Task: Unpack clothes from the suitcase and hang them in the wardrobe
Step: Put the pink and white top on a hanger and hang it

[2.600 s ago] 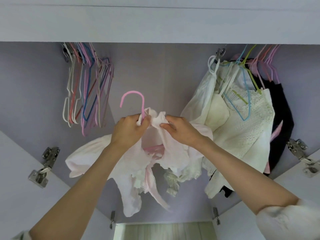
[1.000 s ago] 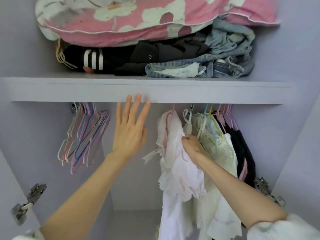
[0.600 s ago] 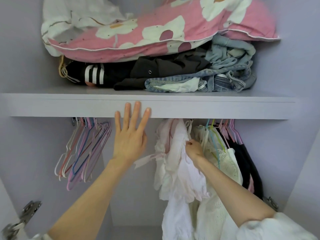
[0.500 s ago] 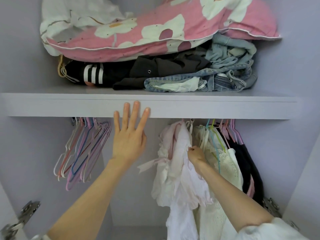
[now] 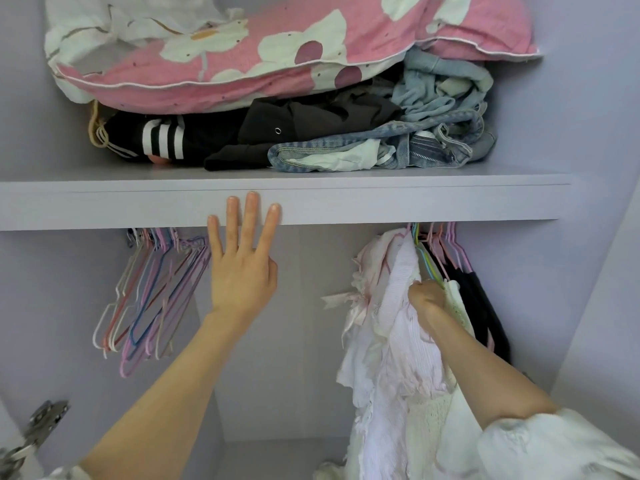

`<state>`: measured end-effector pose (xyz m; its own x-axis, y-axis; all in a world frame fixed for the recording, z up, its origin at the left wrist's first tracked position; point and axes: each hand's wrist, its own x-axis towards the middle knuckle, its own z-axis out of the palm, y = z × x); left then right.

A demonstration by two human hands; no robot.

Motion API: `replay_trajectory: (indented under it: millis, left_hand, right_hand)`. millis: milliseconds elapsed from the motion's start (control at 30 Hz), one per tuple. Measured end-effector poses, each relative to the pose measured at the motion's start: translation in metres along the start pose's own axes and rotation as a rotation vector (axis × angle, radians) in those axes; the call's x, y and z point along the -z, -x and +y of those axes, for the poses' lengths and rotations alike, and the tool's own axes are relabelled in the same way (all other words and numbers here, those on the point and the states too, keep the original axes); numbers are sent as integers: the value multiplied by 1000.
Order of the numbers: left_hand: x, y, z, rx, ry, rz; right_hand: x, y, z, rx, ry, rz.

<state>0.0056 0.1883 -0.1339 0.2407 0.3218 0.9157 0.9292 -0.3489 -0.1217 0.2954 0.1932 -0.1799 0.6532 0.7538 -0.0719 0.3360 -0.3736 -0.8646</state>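
Pink-white garment (image 5: 398, 327) hangs among hung clothes, gripped by the right hand (image 5: 426, 299); left hand (image 5: 242, 271) spreads open against the shelf (image 5: 415, 202). Hanging looks nearly finished; next, release.

Inside a lilac wardrobe (image 5: 588, 133), a left hand (image 5: 242, 271) lies flat, fingers spread against the shelf (image 5: 381, 206) edge. The right hand (image 5: 426, 297) grips a pale pink garment (image 5: 401, 306) hanging among other clothes. Empty hangers (image 5: 152, 289) hang left.
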Motion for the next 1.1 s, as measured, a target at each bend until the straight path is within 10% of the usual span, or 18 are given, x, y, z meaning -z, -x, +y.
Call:
replay_trajectory:
  millis: [600, 1100]
  left_hand:
    - [56, 93, 38, 178, 378, -512]
    - [198, 310, 138, 81, 634, -1496]
  right_hand:
    - [16, 113, 77, 123, 263, -112]
    - [60, 375, 287, -33, 573, -513]
